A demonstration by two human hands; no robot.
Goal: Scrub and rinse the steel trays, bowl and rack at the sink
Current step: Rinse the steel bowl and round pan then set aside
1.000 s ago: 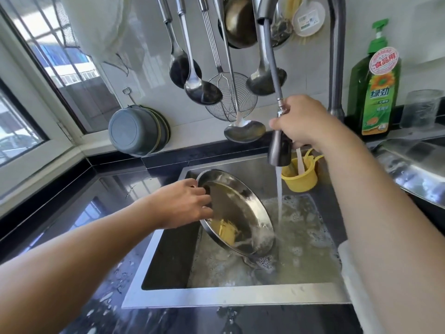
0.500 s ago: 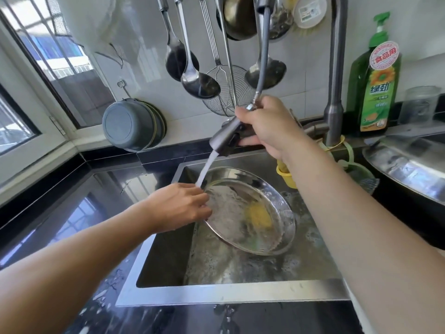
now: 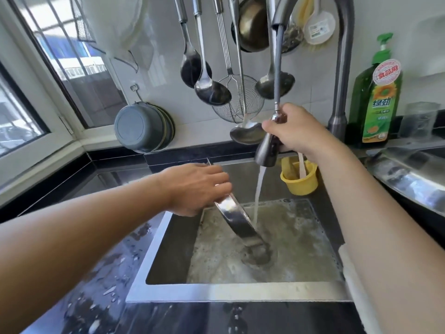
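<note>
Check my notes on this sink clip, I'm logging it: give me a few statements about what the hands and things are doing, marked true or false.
1. The left hand holds a steel tray on edge over the sink. True.
2. The right hand holds the green soap bottle. False: its grip is on the spray head; the bottle stands on the counter.
3. Water is running. True: a stream falls beside the tray.
4. The sink is dry. False: it holds foamy water.
5. The yellow cup is at the sink's back. True.
</note>
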